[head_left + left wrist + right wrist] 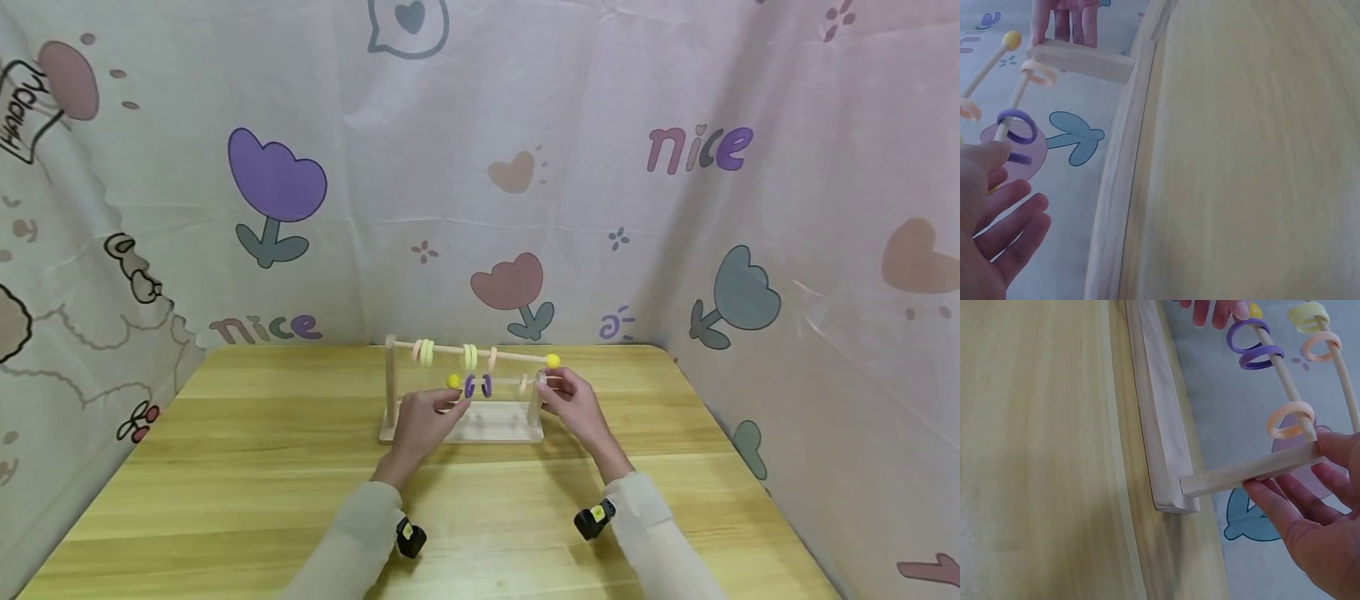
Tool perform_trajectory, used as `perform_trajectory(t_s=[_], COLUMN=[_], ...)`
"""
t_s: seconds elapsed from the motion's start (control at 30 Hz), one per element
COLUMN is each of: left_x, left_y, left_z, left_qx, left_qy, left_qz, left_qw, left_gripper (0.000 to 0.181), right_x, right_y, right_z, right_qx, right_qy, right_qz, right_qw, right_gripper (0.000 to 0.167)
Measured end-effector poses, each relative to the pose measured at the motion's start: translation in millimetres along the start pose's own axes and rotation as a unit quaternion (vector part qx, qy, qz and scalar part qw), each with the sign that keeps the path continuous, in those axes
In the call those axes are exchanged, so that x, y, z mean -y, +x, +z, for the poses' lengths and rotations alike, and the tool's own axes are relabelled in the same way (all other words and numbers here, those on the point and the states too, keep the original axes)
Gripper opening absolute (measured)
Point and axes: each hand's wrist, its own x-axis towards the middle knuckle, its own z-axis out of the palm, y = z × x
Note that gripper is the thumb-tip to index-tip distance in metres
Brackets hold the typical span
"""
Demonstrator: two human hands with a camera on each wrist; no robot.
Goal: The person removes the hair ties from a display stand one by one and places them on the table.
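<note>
A wooden rack stands on the table, with a pale base (pixel 480 423), a left post (pixel 391 379) and a shorter right post (pixel 1085 60). My left hand (pixel 426 423) pinches the yellow-ball end of the lower rod (pixel 1017 94), its other fingers loosely spread. Two purple rings (pixel 1261 357) and one peach ring (pixel 1290 419) hang on that rod. My right hand (pixel 572 402) holds the top of the right post between thumb and fingers, where the lower rod meets it. The upper rod (pixel 446 349) slants from the left post to a yellow ball (pixel 552 361), carrying peach and pale yellow rings (pixel 427 352).
The wooden table (pixel 285 467) extends around the rack. Behind it hangs a patterned cloth (pixel 570 208), which also covers both sides. A small black camera is strapped to each wrist.
</note>
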Motion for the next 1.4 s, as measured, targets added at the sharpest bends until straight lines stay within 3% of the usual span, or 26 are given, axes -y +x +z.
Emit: perform_trajectory(t_s=[0.57, 0.87, 1.13, 1.4], left_x=[-4.2, -2.6, -4.1, -3.2], left_y=[1.7, 1.4, -1.1, -3.5], left_z=[11.8, 8.4, 2.7, -3.1], left_qx=[-0.031, -0.045, -0.035, -0.049], left_qy=[-0.048, -0.037, -0.055, -0.033], left_qz=[-0.055, -0.055, -0.038, -0.035], left_qw=[0.9968, 0.9968, 0.9971, 0.9976], left_gripper=[0.014, 0.011, 0.013, 0.011], right_x=[-3.8, -3.9, -6.8, -5.1], right_y=[9.9, 8.0, 7.6, 8.4], right_z=[2.6, 1.9, -0.2, 0.6], right_qx=[0.003, 0.003, -0.005, 0.010], right_qy=[0.002, -0.006, -0.006, 0.003], right_qz=[-0.003, -0.004, -0.007, -0.009], right_qw=[1.0000, 1.0000, 0.9999, 0.9999], right_gripper=[0.042, 0.042, 0.039, 0.041])
